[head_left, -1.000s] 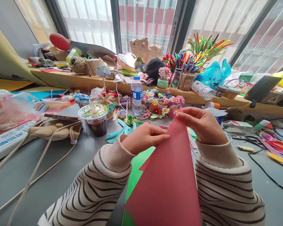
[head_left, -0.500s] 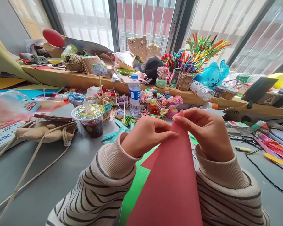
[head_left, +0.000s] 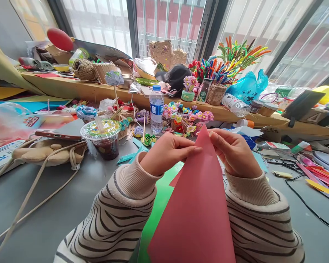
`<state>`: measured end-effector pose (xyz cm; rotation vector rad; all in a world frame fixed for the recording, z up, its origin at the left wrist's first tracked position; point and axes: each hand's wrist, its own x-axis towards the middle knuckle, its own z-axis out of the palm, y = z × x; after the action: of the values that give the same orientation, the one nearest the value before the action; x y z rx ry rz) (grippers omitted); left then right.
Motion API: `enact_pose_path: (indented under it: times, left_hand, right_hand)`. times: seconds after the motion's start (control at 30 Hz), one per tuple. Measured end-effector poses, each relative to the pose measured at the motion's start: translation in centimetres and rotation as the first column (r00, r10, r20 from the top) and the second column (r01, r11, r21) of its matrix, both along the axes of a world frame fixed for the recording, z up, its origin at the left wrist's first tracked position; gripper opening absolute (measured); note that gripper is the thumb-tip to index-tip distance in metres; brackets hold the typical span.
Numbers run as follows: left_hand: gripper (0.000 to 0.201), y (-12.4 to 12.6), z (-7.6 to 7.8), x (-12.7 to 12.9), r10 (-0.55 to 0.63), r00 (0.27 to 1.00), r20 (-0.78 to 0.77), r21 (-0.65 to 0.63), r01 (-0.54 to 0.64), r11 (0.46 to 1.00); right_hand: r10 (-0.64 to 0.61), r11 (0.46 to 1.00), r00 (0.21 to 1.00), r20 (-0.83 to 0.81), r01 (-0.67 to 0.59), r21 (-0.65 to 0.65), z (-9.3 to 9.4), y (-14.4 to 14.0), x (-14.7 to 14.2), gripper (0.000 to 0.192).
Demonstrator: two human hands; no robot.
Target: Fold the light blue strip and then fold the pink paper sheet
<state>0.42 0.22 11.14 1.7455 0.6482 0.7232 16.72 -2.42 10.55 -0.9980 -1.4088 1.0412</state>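
Note:
A red sheet of paper [head_left: 197, 204], folded to a point at the top, is lifted above the grey table [head_left: 57, 204]. My left hand [head_left: 167, 153] pinches its left edge close to the tip. My right hand [head_left: 235, 149] pinches the right edge at about the same height. Both sleeves are cream with dark stripes. A green sheet [head_left: 156, 215] lies flat under the red one, mostly hidden by it.
A sealed drink cup [head_left: 104, 137], a water bottle [head_left: 156, 109] and paper flowers [head_left: 189, 118] stand just beyond my hands. A phone on a beige bag [head_left: 49, 151] lies left. Scissors, a black cable [head_left: 307, 204] and paper strips lie right. A cluttered wooden shelf [head_left: 79, 93] lines the window.
Both hands have slid slightly along the red paper's upper edges, and the pointed tip now stands up clear between my fingers. The view has shifted a little.

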Motion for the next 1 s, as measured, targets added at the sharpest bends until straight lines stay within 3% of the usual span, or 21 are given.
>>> enact_pose_path:
  times: [0.1, 0.27, 0.33, 0.4, 0.57, 1.0]
  left_hand:
    - [0.026, 0.2, -0.1, -0.1, 0.076, 0.997, 0.011, 0.042, -0.077, 0.996]
    - [0.03, 1.0, -0.3, -0.3, 0.312, 0.933, 0.18, 0.019, -0.32, 0.947]
    - [0.03, 1.2, -0.3, -0.4, 0.356, 0.91, 0.212, -0.019, -0.36, 0.933]
    - [0.03, 1.4, -0.2, -0.7, 0.333, 0.919, 0.212, -0.069, -0.326, 0.943]
    - [0.024, 1.6, 0.2, -1.5, 0.147, 0.98, 0.133, -0.186, -0.12, 0.975]
    - [0.021, 1.4, 0.3, -1.6, 0.146, 0.987, 0.062, -0.107, -0.138, 0.985]
  right_hand:
    - [0.009, 1.0, 0.999, 0.034, -0.009, 0.014, 0.1, 0.1, 0.1, 0.017]
    - [0.228, 0.97, 0.969, 0.094, -0.218, -0.103, 0.6, -0.4, -0.4, 0.023]
    - [0.265, 0.956, 0.961, 0.076, -0.251, -0.152, 0.5, -0.5, -0.7, 0.027]
    - [0.23, 0.964, 0.97, 0.073, -0.217, -0.154, 0.4, -0.5, -0.8, 0.026]
    - [0.085, 0.993, 0.992, 0.096, -0.077, -0.085, 0.3, -0.2, -0.1, 0.026]
    - [0.122, 0.99, 0.981, 0.148, -0.11, -0.088, 0.8, -0.7, 0.3, 0.021]
